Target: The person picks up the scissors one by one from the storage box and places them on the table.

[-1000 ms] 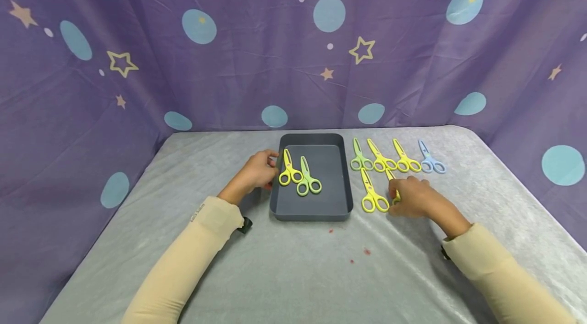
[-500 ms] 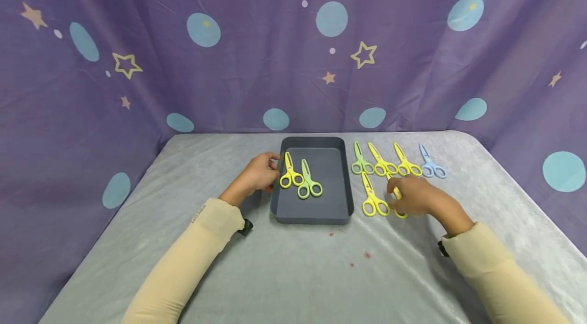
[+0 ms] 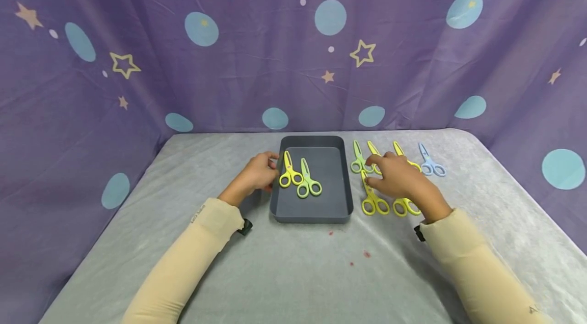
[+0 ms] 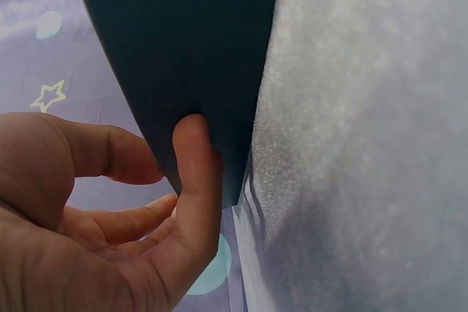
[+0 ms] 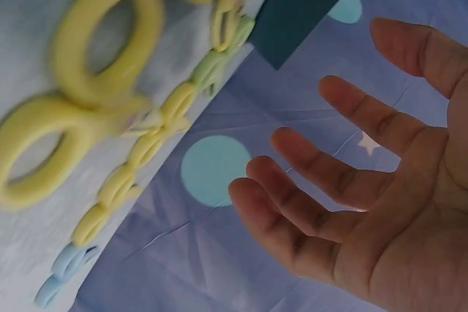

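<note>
My left hand (image 3: pixel 260 172) holds the left wall of the grey tray (image 3: pixel 325 209); in the left wrist view its thumb lies on the outer wall (image 4: pixel 183 42), with other fingertips at the rim. Yellow scissors (image 3: pixel 284 180) and green scissors (image 3: pixel 302 191) lie in the tray. My right hand (image 3: pixel 396 176), empty with fingers spread and slightly bent, hovers over the scissors right of the tray. It partly covers several yellow ones, including a front-row pair (image 3: pixel 400 207). Left of it in that row lie other yellow scissors (image 3: pixel 375 204).
Along the back row right of the tray lie green scissors (image 3: pixel 356 165), yellow scissors (image 3: pixel 398 148) and blue scissors (image 3: pixel 431 166). A grey cloth (image 3: pixel 293 273) with small red marks covers the table. A purple patterned curtain (image 3: pixel 247 74) hangs behind.
My right hand has let go of the right-hand front-row yellow scissors, which now lie slightly farther right, and has moved up and left. My left hand has stayed at the tray.
</note>
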Motion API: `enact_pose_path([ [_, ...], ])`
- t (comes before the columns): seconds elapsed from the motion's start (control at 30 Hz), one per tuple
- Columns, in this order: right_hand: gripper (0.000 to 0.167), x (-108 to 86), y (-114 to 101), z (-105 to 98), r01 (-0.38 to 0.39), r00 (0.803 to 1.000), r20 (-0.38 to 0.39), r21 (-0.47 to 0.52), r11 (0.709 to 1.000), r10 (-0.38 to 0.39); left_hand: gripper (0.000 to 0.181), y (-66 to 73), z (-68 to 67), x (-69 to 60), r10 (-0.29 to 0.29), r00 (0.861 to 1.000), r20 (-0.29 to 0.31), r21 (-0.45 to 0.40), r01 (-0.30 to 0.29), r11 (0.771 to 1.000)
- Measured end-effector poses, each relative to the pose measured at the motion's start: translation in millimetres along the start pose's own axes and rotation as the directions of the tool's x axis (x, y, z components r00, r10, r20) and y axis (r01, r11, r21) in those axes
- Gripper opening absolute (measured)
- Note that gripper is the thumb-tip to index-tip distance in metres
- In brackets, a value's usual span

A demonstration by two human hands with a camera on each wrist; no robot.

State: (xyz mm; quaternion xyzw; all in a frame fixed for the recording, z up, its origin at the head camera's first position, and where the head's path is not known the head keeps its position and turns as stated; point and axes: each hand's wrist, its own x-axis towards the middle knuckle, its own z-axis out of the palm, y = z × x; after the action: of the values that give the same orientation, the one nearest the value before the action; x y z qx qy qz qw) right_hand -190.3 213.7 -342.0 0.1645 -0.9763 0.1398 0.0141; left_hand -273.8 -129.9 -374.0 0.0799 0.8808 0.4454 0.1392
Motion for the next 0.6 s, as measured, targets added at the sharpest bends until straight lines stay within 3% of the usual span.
enact_pose_path([
  [0.27, 0.043, 13.8, -18.3, 0.9, 0.024, 0.999, -0.043, 0.02, 1.0, -0.023, 0.059, 2.8, 0.2, -0.4, -0.016, 1.0, 0.003, -0.011, 0.016, 1.0],
  [0.47, 0.05, 22.0, -37.5, -1.3, -0.02, 1.0, -0.019, 0.04, 0.999, 0.021, 0.059, 2.4, -0.8, -0.4, -0.017, 1.0, 0.005, -0.018, 0.017, 1.0],
  [0.6, 0.053, 28.1, -49.5, -1.0, -0.011, 1.0, -0.001, 0.043, 0.999, 0.011, 0.058, 2.0, -0.7, -0.6, -0.02, 1.0, 0.009, -0.022, 0.02, 1.0],
])
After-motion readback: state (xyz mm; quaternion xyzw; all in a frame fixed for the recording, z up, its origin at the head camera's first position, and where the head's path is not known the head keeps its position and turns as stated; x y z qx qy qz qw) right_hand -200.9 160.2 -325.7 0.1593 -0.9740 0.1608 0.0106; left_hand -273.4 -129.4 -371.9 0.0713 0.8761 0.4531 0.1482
